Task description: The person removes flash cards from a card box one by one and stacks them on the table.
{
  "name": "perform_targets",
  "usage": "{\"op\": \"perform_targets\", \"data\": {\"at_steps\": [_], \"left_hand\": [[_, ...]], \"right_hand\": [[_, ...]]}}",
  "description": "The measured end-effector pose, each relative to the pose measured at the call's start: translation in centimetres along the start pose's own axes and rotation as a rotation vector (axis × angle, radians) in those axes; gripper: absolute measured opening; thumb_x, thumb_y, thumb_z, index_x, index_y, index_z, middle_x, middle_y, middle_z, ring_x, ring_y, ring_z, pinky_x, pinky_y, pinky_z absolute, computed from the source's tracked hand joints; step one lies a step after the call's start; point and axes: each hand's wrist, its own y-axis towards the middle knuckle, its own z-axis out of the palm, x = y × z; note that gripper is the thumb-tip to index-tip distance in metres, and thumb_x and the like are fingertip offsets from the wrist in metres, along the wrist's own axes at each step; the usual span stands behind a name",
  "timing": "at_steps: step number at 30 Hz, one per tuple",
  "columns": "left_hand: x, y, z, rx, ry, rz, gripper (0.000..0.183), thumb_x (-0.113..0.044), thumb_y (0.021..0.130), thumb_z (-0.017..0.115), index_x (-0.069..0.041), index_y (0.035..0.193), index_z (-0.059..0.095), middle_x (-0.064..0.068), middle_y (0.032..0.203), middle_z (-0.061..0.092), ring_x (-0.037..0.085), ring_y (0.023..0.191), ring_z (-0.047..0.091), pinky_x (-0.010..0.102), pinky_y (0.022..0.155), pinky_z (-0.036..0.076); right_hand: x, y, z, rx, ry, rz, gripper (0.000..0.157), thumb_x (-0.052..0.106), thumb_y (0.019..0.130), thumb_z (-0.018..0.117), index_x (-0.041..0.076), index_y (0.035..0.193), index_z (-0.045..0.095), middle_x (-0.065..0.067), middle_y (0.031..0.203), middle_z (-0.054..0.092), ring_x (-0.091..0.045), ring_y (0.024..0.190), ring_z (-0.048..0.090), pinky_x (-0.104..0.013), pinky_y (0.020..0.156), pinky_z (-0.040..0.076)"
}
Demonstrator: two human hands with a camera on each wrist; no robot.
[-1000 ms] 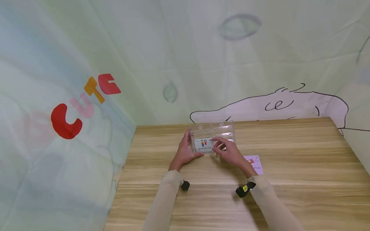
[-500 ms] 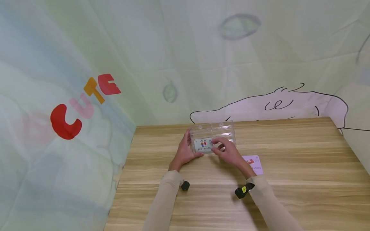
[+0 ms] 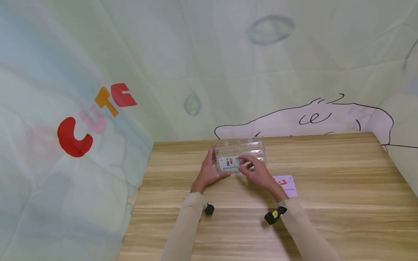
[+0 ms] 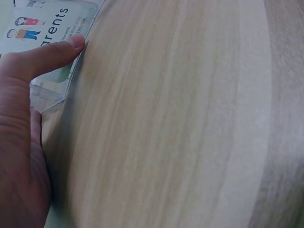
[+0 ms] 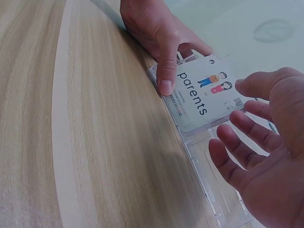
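A white picture card reading "parents" [image 3: 229,165] stands in the lower left pocket of a clear plastic card rack [image 3: 250,148] near the table's far edge. Along the rack's left side my left hand [image 3: 209,170] grips it, the thumb [image 4: 61,52] over the front bottom edge in the left wrist view. My right hand [image 3: 259,174] has its curled fingertips at the card's upper right corner, pinching there. Seen from the right wrist, the fingers [image 5: 228,137] are bent against that card's right edge. The pocket to the right is partly covered by my right hand.
A pink card with "shoes" on it [image 3: 286,186] lies on the wooden table [image 3: 343,188], partly under my right forearm. A printed curtain [image 3: 183,65] rises behind the table, and another hangs to the left with the letters "CUTE" [image 3: 107,101].
The "parents" card has slid a few millimetres left, my right hand moving slightly with it. More of the pink card shows. My left hand and the rack have stayed put.
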Motion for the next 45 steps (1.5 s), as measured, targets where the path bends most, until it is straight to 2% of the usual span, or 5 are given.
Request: {"op": "perform_targets", "data": {"at_steps": [16, 27, 37, 40, 45], "left_hand": [[-0.1, -0.1, -0.1, -0.005, -0.018, 0.013, 0.135, -0.022, 0.066, 0.102, -0.012, 0.166, 0.011, 0.018, 0.161, 0.037, 0.027, 0.148, 0.039, 0.033, 0.121, 0.034], [0.0, -0.1, -0.2, -0.006, -0.029, 0.014, 0.136, -0.022, 0.066, 0.101, -0.015, 0.167, 0.011, 0.016, 0.162, 0.037, 0.025, 0.147, 0.04, 0.032, 0.121, 0.034], [-0.1, -0.2, -0.1, -0.01, -0.027, 0.013, 0.136, -0.021, 0.066, 0.102, -0.015, 0.166, 0.011, 0.015, 0.161, 0.039, 0.024, 0.147, 0.041, 0.029, 0.12, 0.034], [0.0, -0.2, -0.1, -0.011, -0.025, 0.016, 0.136, -0.022, 0.066, 0.102, -0.014, 0.166, 0.011, 0.015, 0.161, 0.039, 0.023, 0.147, 0.04, 0.029, 0.12, 0.034], [0.0, -0.1, -0.1, -0.014, -0.031, 0.024, 0.135, -0.021, 0.065, 0.102, -0.013, 0.166, 0.012, 0.015, 0.16, 0.04, 0.025, 0.146, 0.041, 0.032, 0.12, 0.035]], "right_hand": [[0.3, 0.3, 0.7, -0.004, 0.032, 0.032, 0.041, 0.007, 0.095, 0.074, 0.001, 0.134, 0.062, -0.014, 0.108, 0.069, -0.023, 0.088, 0.066, -0.03, 0.073, 0.058], [0.4, 0.4, 1.0, -0.043, 0.061, -0.024, 0.032, 0.005, 0.093, 0.077, 0.002, 0.123, 0.066, -0.017, 0.114, 0.068, -0.022, 0.086, 0.066, -0.033, 0.074, 0.06], [0.2, 0.2, 1.4, -0.004, 0.126, 0.023, 0.036, 0.007, 0.096, 0.074, 0.008, 0.128, 0.057, -0.019, 0.124, 0.069, -0.03, 0.101, 0.07, -0.045, 0.09, 0.061], [0.1, 0.2, 1.7, -0.002, 0.141, 0.025, 0.032, 0.004, 0.096, 0.073, 0.004, 0.123, 0.056, -0.021, 0.121, 0.067, -0.035, 0.103, 0.069, -0.048, 0.089, 0.061], [0.1, 0.2, 2.0, -0.015, 0.108, 0.001, 0.02, 0.006, 0.096, 0.074, 0.003, 0.113, 0.066, -0.016, 0.115, 0.069, -0.029, 0.098, 0.069, -0.044, 0.086, 0.061]]}}
